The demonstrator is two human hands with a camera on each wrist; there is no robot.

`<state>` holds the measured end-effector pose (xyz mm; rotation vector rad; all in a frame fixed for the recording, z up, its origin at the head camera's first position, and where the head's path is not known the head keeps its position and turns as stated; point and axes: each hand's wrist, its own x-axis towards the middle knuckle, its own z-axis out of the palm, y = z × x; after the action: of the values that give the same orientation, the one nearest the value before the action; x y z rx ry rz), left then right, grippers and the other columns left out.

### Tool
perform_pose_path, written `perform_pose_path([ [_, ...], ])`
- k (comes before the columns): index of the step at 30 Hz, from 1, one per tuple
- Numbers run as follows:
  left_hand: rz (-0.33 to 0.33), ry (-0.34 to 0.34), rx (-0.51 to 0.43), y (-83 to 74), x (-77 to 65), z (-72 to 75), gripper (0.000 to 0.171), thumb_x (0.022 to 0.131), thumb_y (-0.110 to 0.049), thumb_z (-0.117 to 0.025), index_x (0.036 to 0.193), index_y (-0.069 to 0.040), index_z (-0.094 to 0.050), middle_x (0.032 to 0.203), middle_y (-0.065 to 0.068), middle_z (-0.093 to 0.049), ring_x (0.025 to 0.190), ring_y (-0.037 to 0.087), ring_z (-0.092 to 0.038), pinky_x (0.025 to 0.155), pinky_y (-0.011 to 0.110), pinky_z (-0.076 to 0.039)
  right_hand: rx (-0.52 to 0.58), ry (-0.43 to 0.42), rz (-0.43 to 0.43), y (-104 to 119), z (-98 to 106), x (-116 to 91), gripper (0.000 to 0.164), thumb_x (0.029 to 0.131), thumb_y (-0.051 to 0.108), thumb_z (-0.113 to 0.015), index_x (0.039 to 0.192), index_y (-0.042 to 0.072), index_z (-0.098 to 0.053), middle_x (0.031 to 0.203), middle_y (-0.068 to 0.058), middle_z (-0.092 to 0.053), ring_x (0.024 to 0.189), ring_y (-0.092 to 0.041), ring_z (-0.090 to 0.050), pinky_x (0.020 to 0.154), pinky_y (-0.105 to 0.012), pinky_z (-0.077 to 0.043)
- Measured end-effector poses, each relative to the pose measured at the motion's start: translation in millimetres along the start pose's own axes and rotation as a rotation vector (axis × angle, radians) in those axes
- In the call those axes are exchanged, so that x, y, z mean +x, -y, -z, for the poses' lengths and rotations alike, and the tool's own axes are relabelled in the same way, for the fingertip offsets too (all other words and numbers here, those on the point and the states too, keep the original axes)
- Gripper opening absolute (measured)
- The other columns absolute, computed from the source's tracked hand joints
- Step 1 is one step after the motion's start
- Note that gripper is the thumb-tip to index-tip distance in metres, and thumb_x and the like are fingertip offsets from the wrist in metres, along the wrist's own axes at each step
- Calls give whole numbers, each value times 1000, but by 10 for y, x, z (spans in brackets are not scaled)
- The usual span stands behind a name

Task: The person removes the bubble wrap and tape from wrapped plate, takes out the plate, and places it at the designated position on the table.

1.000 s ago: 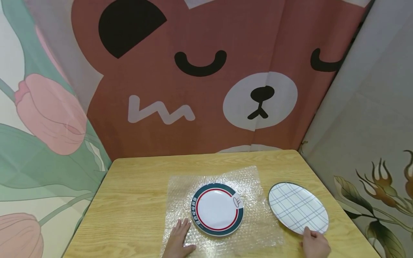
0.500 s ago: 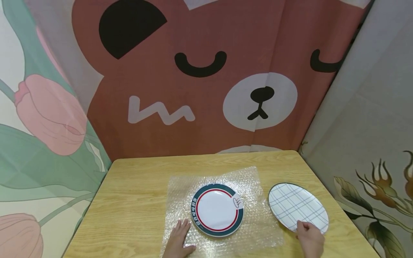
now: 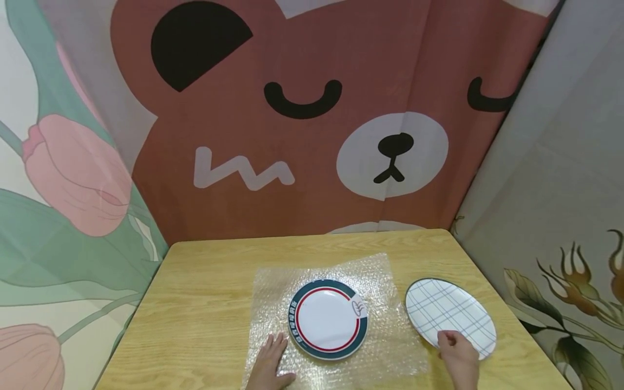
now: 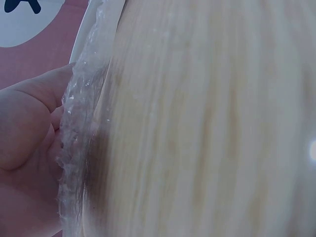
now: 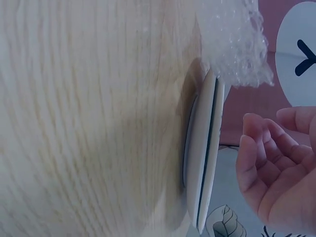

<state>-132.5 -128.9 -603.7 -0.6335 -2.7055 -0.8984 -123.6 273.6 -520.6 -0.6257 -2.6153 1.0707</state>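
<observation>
My left hand (image 3: 268, 364) rests on a sheet of bubble wrap (image 3: 273, 290), fingers straight and thumb spread. Just beyond its fingertips, a round plate (image 3: 327, 319) with a dark green rim and a red ring sits on the wrap. To the right, a white oval plate (image 3: 448, 304) with a blue-grey check pattern lies on the table. Over this plate's near edge is my right hand (image 3: 457, 352), fingers loosely curled. The right wrist view shows that hand holding nothing, a gap between it and the plate's edge (image 5: 211, 148).
The wooden table (image 3: 195, 314) stretches out to the left and behind the bubble wrap. A brown bear-print curtain (image 3: 292, 206) hangs at its far edge. Floral cloths close off the left (image 3: 63, 260) and right (image 3: 551, 206) sides.
My right hand has moved left along the near edge of the checked plate. Neither the plates nor the bubble wrap have visibly moved, and my left hand stays in place.
</observation>
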Motion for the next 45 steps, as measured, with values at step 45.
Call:
perform_pose_path([
  [45,0,14,36,-25,17,24,76,57,-36,-74,115,8,-53,120,26,-50,110,48,-41,86,56,-34,96,86,94,355,-246,19,21,84,10,-54,89,-9,-60,71,-8,-59,49,-13,-56,44,-21,-45],
])
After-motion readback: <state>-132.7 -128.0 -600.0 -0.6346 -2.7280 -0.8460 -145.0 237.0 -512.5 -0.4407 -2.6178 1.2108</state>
